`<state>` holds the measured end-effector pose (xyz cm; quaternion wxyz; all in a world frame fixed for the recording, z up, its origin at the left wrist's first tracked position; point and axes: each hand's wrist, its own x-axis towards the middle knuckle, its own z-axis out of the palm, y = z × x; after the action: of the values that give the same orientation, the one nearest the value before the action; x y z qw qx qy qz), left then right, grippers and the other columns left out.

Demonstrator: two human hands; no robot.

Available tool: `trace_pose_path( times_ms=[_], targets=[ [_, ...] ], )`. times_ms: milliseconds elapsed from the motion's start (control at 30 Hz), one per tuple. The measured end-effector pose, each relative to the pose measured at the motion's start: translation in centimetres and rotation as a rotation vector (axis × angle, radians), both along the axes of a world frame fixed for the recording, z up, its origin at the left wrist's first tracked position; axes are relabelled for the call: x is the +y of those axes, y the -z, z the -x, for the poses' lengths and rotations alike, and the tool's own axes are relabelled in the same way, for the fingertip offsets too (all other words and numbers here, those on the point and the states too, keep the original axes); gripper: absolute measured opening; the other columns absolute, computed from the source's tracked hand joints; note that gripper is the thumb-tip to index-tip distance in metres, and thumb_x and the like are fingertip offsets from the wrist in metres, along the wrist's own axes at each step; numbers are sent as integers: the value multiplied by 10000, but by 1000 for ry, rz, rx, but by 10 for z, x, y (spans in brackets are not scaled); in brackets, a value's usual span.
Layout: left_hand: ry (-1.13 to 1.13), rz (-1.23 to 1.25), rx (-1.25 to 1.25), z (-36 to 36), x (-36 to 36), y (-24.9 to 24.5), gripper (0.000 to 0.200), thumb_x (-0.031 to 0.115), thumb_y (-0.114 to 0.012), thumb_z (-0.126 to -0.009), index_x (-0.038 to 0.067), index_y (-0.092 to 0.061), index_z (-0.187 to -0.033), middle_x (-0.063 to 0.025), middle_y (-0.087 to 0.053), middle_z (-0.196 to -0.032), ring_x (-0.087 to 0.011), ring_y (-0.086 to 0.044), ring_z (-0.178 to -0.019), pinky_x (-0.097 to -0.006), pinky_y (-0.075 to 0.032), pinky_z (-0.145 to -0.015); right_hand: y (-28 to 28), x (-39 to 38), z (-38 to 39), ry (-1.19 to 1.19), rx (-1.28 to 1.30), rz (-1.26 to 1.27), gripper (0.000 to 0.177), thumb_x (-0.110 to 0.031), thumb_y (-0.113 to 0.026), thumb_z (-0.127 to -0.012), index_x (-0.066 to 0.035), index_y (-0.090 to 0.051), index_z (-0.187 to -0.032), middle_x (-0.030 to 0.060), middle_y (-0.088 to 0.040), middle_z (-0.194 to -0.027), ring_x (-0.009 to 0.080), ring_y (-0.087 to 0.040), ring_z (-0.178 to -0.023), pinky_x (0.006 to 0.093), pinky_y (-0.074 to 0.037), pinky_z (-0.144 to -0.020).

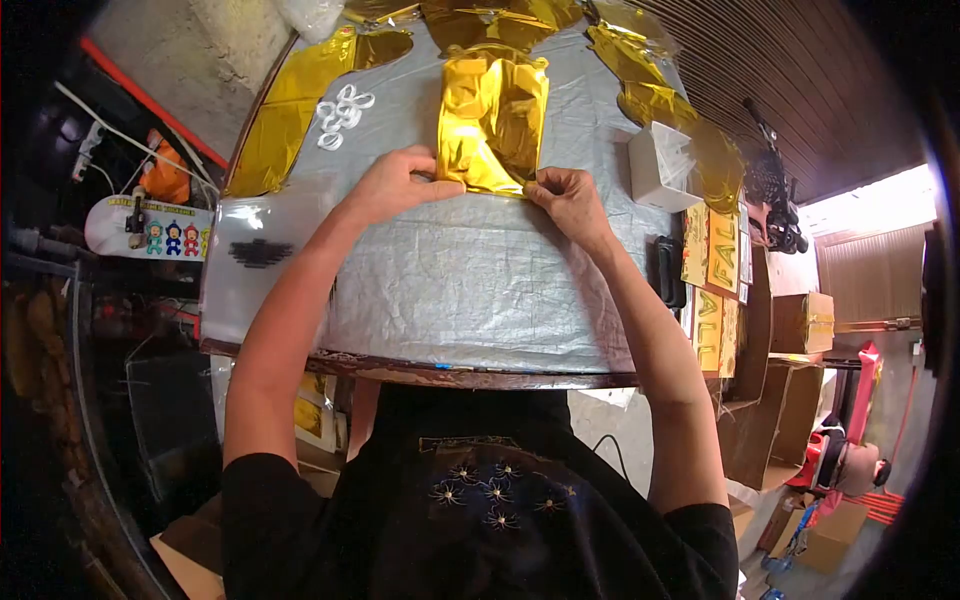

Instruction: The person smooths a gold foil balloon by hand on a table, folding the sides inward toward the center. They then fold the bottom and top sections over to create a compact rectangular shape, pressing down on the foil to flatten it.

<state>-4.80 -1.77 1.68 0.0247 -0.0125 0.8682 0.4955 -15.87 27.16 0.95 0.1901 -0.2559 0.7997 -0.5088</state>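
A flat, shiny gold foil balloon (490, 120), wrinkled and folded into a narrow upright rectangle, lies on the silver-grey table cover (450, 290). At its lower left corner is my left hand (400, 185), with fingers against the side edge and the thumb stretched along the bottom edge. My right hand (568, 200) pinches the lower right corner between thumb and bent fingers. Other flat gold foil balloons (285, 125) spread along the left, far and right edges of the table.
White ribbon coils (345, 115) lie left of the foil. A white box (660, 170) with clear plastic pieces stands at right, near a black object (665, 270) and printed cards (715, 260). Thin black strips (262, 253) lie at left. Cardboard boxes (800, 325) stand beyond the table's right side.
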Motion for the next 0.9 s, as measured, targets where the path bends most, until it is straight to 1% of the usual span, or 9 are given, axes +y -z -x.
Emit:
trace_pose_path(
  times_ms=[33,133,267,333,467,500,600,833,900],
  targets=[
    [10,126,112,-2,-1,4,266,205,-823,-935,-30,-756,-1039,-41,-685,-1215,-117,-651,-887,-265,-525,-780,0,-1,-2,-3,-1,-1,138,-104,-742,-971,6,-729,-888,-44,-645,-720,51,-508,-665,260,-417,-615],
    [-62,69,152,-2,0,17,287,203,-833,-917,-64,-730,-948,-58,-683,-1137,-120,-629,-831,-278,-512,-738,1,-5,-5,51,18,80,187,-108,-755,-933,9,-691,-802,-11,-611,-659,48,-476,-602,287,-414,-552],
    [-100,85,219,-5,6,24,306,217,-835,-913,-64,-715,-895,-68,-676,-1120,-129,-625,-825,-282,-507,-727,5,-6,-9,132,66,14,136,-111,-770,-913,21,-740,-906,30,-710,-714,76,-596,-647,286,-496,-617],
    [-132,127,249,-5,9,23,348,319,-836,-879,-24,-771,-874,-119,-709,-1129,-259,-695,-912,-358,-532,-788,2,-8,-13,182,74,47,141,-111,-776,-901,20,-758,-948,49,-745,-741,89,-642,-668,285,-524,-646],
    [-173,119,209,-5,12,24,347,320,-837,-877,-20,-776,-848,-117,-714,-1136,-262,-701,-924,-353,-540,-799,5,-12,-22,343,151,-33,214,-135,-803,-852,11,-773,-1004,110,-786,-812,159,-726,-719,318,-565,-701],
    [-187,108,217,-6,13,24,310,274,-839,-889,-29,-776,-889,-108,-707,-1154,-216,-694,-925,-330,-538,-794,8,-13,-22,383,157,-26,224,-143,-808,-840,11,-772,-998,121,-786,-816,178,-734,-717,332,-568,-701],
    [-231,99,243,-8,17,25,272,226,-847,-893,-36,-772,-903,-109,-700,-1177,-184,-690,-948,-314,-538,-806,10,-12,-25,363,131,-17,167,-102,-793,-918,21,-762,-1026,74,-784,-847,80,-670,-731,257,-542,-686],
    [-270,153,340,-12,23,23,284,211,-869,-851,-27,-736,-769,-130,-706,-1169,-256,-688,-973,-349,-537,-830,6,-12,-27,371,177,-56,174,-122,-777,-922,39,-765,-989,76,-780,-819,88,-679,-715,272,-547,-678],
    [-260,170,330,-11,22,23,286,214,-869,-850,-23,-737,-760,-129,-705,-1171,-253,-688,-965,-348,-537,-819,3,-12,-28,378,208,-91,210,-211,-764,-892,-21,-783,-978,154,-780,-847,291,-760,-769,408,-579,-726]
  ],
)
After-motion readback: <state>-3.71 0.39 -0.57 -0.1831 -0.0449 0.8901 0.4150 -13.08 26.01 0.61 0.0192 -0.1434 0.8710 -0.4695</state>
